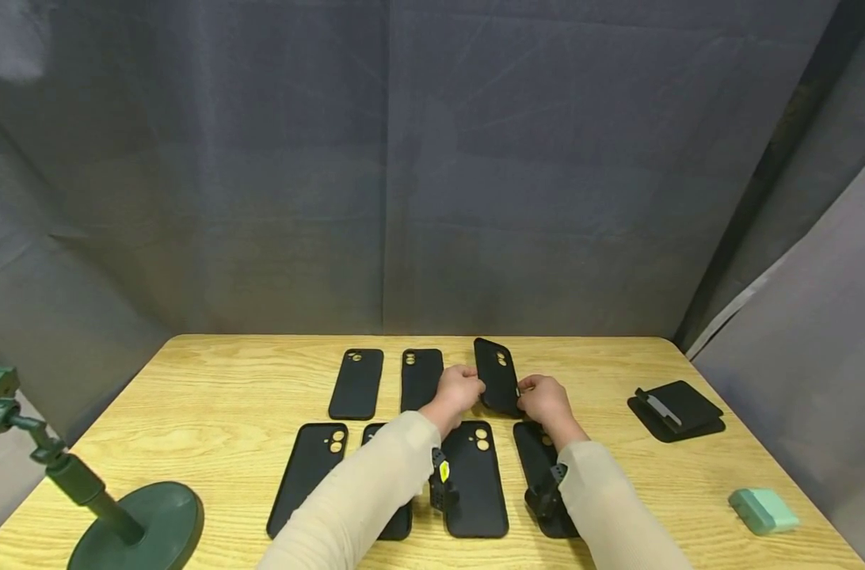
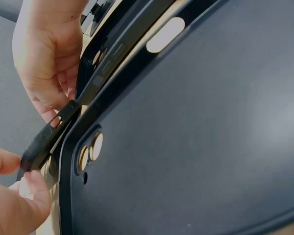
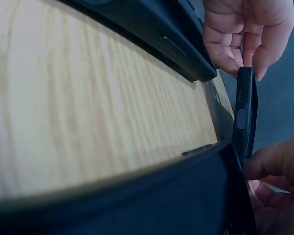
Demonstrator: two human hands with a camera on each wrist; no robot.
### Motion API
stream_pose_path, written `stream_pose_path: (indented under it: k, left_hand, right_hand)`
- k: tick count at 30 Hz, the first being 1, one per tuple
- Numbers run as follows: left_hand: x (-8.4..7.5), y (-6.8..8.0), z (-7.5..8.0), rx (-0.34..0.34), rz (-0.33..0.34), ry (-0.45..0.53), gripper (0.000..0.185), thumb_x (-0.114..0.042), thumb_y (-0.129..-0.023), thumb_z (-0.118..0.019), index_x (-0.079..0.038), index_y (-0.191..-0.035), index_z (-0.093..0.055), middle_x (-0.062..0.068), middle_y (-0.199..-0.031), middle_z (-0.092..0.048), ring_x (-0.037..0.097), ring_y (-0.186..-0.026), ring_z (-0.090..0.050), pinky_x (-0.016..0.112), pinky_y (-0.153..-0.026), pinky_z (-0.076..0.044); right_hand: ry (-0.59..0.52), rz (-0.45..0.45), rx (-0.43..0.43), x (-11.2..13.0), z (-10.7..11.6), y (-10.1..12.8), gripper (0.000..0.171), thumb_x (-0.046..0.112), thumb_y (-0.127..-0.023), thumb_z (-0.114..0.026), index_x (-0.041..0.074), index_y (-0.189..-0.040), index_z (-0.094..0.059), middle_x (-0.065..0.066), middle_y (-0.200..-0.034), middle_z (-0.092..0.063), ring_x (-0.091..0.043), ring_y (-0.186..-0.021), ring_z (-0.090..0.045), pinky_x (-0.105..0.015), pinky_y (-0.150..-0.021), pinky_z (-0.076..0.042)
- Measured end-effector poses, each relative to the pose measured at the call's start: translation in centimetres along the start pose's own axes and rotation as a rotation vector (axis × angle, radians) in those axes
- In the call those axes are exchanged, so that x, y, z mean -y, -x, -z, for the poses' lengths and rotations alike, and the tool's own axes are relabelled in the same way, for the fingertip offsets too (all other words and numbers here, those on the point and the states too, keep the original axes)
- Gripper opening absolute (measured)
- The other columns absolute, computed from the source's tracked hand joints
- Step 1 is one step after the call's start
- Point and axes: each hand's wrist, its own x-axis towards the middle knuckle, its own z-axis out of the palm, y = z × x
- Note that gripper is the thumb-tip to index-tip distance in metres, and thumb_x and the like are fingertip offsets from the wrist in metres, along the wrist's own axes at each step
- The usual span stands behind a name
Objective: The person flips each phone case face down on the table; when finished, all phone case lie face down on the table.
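Observation:
A black phone case (image 1: 497,376) is tilted up off the table in the back row, its camera holes at the upper right. My left hand (image 1: 459,392) pinches its left edge, while my right hand (image 1: 546,400) pinches the lower right edge. The left wrist view shows the held case (image 2: 44,137) edge-on between both hands. Two more phone cases lie to its left, an end one (image 1: 356,384) and a middle one (image 1: 420,378) partly behind my left hand. Nearer me is a front row of cases, including one (image 1: 478,487) below the held case.
My left sleeve covers much of another front case (image 1: 397,522); a leftmost case (image 1: 307,475) lies beside it. At the right are a black flat item (image 1: 682,404) with a grey strip and a green block (image 1: 764,511). A green stand (image 1: 136,526) occupies the front left.

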Motion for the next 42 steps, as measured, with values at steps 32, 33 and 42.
stream_pose_path:
  k: [32,33,42]
  left_hand:
    - [-1.6,0.2,-0.9,-0.064,-0.073,0.213,0.033,0.000,-0.083,-0.061,0.004,-0.115,-0.052,0.011,-0.089,-0.060,0.022,-0.072,-0.060,0.042,-0.074,-0.051]
    - [-1.6,0.2,-0.9,-0.063,-0.068,0.211,0.033,-0.001,-0.083,-0.061,0.004,-0.115,-0.052,0.010,-0.089,-0.059,0.023,-0.073,-0.060,0.042,-0.075,-0.051]
    - [-1.7,0.0,-1.2,-0.070,-0.069,0.188,0.030,-0.001,-0.084,-0.060,0.002,-0.112,-0.053,0.009,-0.086,-0.057,0.019,-0.067,-0.055,0.040,-0.071,-0.051]
  right_hand:
    - [-0.113,0.017,0.112,0.3,-1.2,-0.3,0.031,-0.007,-0.078,-0.056,-0.004,-0.107,-0.066,-0.016,-0.097,-0.065,-0.019,-0.070,-0.057,-0.027,-0.059,-0.046]
    - [-0.113,0.013,0.111,0.3,-1.2,-0.3,0.031,-0.006,-0.079,-0.056,-0.004,-0.108,-0.066,-0.016,-0.099,-0.065,-0.019,-0.071,-0.058,-0.028,-0.060,-0.047]
    - [-0.163,0.012,0.125,0.5,-1.0,-0.1,0.027,0.003,-0.087,-0.053,-0.010,-0.109,-0.062,-0.023,-0.103,-0.062,-0.022,-0.076,-0.064,-0.034,-0.066,-0.053]
